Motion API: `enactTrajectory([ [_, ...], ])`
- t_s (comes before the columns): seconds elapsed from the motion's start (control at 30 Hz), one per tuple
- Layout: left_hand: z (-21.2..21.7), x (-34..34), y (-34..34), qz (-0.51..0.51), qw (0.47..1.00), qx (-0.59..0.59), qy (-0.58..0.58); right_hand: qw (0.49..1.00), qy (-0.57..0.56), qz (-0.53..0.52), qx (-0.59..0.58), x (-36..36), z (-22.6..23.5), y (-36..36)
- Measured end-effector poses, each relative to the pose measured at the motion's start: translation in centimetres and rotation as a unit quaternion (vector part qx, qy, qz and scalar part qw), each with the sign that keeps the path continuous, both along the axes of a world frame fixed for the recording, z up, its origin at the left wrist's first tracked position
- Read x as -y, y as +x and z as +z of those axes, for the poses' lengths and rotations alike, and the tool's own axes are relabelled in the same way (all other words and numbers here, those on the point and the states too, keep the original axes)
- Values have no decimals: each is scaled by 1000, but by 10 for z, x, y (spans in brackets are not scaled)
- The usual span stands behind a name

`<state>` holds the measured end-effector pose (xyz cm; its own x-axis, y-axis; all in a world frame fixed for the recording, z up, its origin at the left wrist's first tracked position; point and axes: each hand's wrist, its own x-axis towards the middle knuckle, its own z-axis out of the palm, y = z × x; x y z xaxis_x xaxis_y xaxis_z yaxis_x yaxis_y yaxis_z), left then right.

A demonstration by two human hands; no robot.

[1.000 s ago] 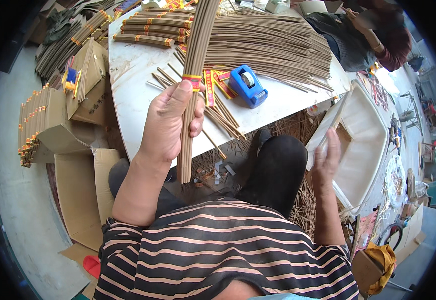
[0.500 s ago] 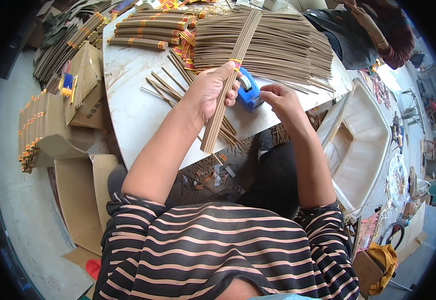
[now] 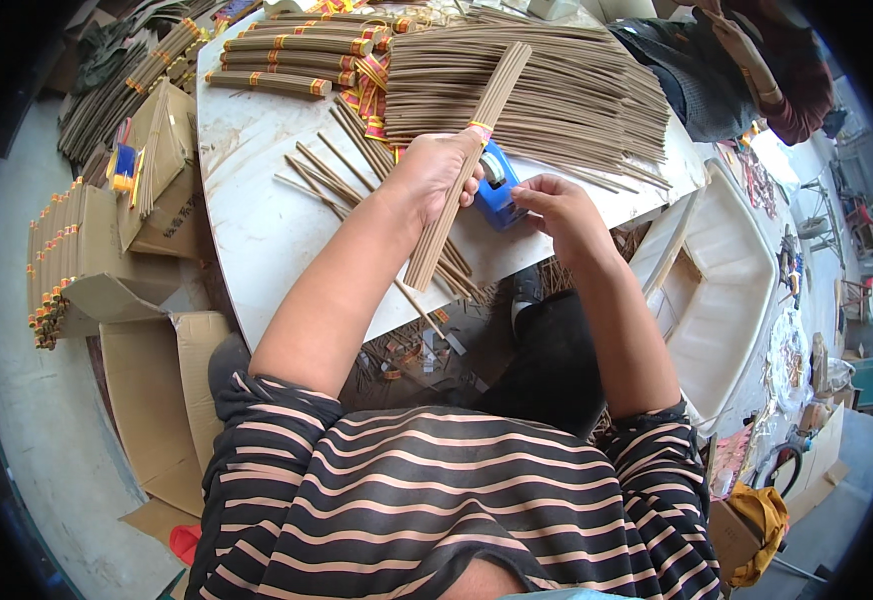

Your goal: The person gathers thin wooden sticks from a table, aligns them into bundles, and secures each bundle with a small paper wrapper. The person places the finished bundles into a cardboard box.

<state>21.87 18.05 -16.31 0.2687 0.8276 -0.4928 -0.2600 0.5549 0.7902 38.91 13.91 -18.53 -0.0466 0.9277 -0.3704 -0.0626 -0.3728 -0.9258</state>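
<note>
My left hand [image 3: 437,172] grips a long bundle of brown incense sticks [image 3: 474,150] held slantwise over the white table [image 3: 257,215]. A pink and yellow band wraps the bundle just above my fingers. My right hand [image 3: 557,208] is beside it, fingertips pinched at a blue tape dispenser [image 3: 499,190] that stands on the table between both hands. Whether the fingers hold tape I cannot tell.
A wide heap of loose sticks [image 3: 557,90] covers the table's far side, with banded bundles [image 3: 287,60] at the far left. Cardboard boxes [image 3: 147,150] of sticks sit on the floor to the left. A white tray [image 3: 727,290] leans at right. Another person [image 3: 747,60] is at the far right.
The bundle in my left hand has swung from upright to slanting right over the table. My right hand rose from beside the tray to the blue dispenser.
</note>
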Motion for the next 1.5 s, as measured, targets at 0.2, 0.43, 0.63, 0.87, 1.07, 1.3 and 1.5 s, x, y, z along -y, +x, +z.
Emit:
enactTrajectory([
  [0.2,1,0,-1,2,1000,6,-6,995,-22,-53,-81,27,-6,7],
  [0.43,2,0,0,5,1000,0,-6,997,-32,-68,-35,23,-17,4],
  [0.63,-1,0,-1,-5,1000,13,-8,997,-43,-37,51,15,-23,6],
  [0.87,1,11,-7,28,998,50,0,992,-12,-87,-87,37,19,15],
  [1.07,44,66,-36,-3,990,104,95,982,121,82,-123,66,67,6],
  [1.3,74,143,-62,-18,986,28,164,958,179,198,-106,95,103,-42],
  [1.5,79,179,-79,-19,978,-16,209,948,191,234,-97,112,113,-66],
])
